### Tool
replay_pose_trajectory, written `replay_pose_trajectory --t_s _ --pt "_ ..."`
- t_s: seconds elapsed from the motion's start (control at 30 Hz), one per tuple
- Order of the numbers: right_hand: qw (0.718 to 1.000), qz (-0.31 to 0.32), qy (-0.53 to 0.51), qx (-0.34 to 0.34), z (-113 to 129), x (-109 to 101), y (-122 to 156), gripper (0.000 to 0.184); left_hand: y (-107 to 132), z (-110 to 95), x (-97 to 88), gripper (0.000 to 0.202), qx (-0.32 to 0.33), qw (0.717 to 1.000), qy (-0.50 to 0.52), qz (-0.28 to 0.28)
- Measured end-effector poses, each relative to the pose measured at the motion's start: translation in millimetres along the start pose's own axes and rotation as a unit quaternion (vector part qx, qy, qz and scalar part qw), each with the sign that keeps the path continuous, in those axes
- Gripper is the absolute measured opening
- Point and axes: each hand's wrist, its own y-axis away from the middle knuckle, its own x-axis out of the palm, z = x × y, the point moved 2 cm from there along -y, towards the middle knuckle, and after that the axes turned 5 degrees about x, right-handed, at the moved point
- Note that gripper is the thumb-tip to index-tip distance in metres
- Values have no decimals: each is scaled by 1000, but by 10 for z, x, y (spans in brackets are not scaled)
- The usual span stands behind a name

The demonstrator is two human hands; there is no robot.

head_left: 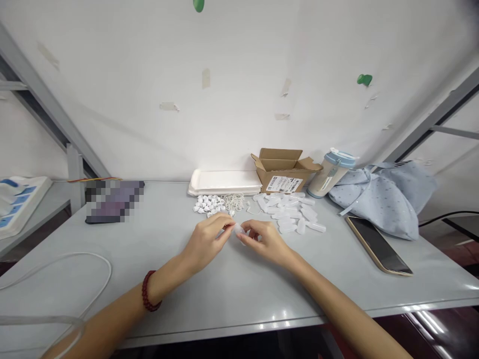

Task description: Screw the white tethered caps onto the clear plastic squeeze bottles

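Two bare hands meet above our smooth, glossy grey tabletop (pixel 239 294), the fingers of our left hand (pixel 209 237) and right hand (pixel 264 239) pinched together on a small translucent piece (pixel 238 229) between them. Just beyond it lie hard little white pieces (pixel 209 203), a soft tangle of pale string (pixel 234 201) and smooth, elongated translucent pieces (pixel 299 214) with rounded ends. Our forearms slant inward from the near side, palms turned toward each other, a red beaded bracelet (pixel 150 291) circling the left wrist.
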Motion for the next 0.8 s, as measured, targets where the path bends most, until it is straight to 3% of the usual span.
replay_pose_trajectory --t_s 0.13,0.3,0.47,0.8 --pt "1000 8 8 14 16 8 7 23 70 1 33 17 16 1000 -15 -4" --pt "999 7 -14 27 -16 52 28 24 112 -30 78 20 22 999 -32 32" --pt "998 -7 -53 18 -36 91 47 35 130 -65 100 20 11 999 -29 10" --pt "997 -24 -72 -4 -22 62 32 35 144 -113 145 23 45 997 -61 13"
